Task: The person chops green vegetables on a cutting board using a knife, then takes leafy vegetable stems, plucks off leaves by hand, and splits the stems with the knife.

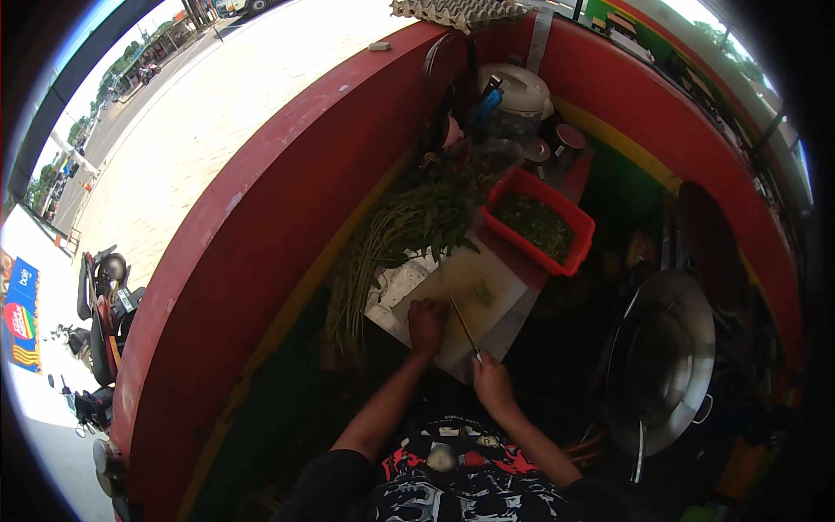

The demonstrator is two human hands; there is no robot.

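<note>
As the right hand (492, 381) grips a slender, straight knife (464, 324), what the curled left hand (426, 324) holds is unclear.

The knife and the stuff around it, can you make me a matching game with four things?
Things:
1. Knife
2. Tub
3. Wok
4. Egg tray

Where or what:
A. Round, shiny metal
B. Up at the corner of the red wall
C. Red, with chopped greens inside
D. In the right hand

Right pairs: 1-D, 2-C, 3-A, 4-B
</note>
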